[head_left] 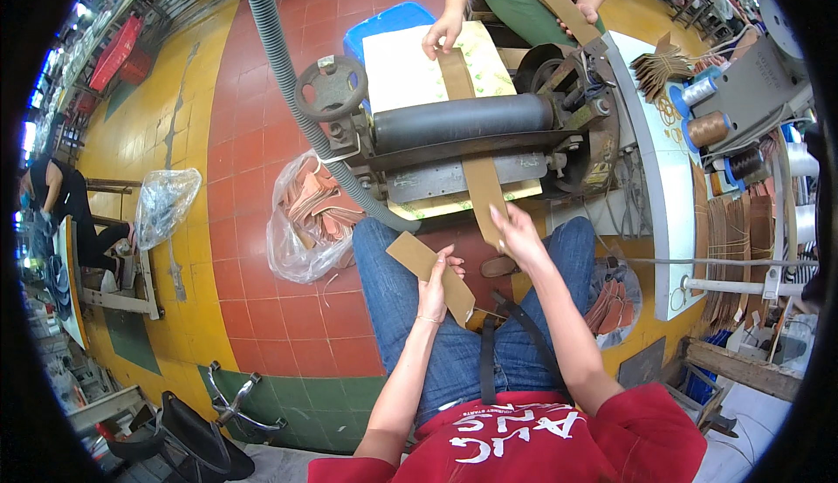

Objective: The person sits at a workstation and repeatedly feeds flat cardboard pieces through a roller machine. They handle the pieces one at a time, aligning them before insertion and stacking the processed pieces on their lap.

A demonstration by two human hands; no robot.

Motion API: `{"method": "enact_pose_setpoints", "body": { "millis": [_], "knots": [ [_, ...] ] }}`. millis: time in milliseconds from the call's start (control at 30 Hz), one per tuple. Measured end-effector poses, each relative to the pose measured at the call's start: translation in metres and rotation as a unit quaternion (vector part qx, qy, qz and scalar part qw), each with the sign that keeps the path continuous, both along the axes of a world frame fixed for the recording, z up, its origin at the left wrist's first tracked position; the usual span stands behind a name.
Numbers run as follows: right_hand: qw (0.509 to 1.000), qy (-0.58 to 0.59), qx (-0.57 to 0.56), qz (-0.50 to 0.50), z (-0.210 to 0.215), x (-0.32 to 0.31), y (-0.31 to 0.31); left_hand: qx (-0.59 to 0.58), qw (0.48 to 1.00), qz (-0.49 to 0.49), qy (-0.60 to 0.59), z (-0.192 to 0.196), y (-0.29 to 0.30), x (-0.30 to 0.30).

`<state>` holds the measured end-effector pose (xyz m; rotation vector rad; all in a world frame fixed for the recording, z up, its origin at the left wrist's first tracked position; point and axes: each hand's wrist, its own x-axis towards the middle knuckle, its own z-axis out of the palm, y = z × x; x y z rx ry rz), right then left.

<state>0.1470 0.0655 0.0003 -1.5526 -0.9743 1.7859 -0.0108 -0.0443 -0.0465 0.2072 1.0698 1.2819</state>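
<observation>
Here, left hand (pixel 432 284) pinching tan strip (pixel 431 275), right hand (pixel 517 235) gripping strip under black roller (pixel 463 120), bagged offcuts (pixel 307 212) beside knee.

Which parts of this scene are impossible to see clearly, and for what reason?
All in the head view:
- Middle of the tan strip under the right hand: hidden beneath the dark roller.
- Lower end of the tan piece held by the left hand: partly covered by that hand.
- Contents of the clear bag: blurred by the plastic.
- Co-worker opposite: cut off by the top edge.
- Right-side shelves: bent by fisheye, too small.
</observation>
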Motion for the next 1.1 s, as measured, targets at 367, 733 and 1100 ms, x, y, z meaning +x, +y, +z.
{"method": "enact_pose_setpoints", "body": {
  "millis": [367, 733, 1100],
  "knots": [
    [0.991, 0.067, -0.037, 0.107, -0.037, 0.006, -0.128, 0.065, 0.986, -0.041, -0.150, 0.004, -0.001, -0.002],
    [0.999, -0.032, 0.042, -0.011, -0.009, 0.014, -0.114, 0.097, 0.970, -0.161, 0.154, 0.001, -0.003, 0.010],
    [0.998, -0.006, 0.060, 0.000, 0.023, 0.001, -0.064, 0.026, 0.959, -0.210, 0.191, -0.013, -0.007, 0.005]
  ]
}}
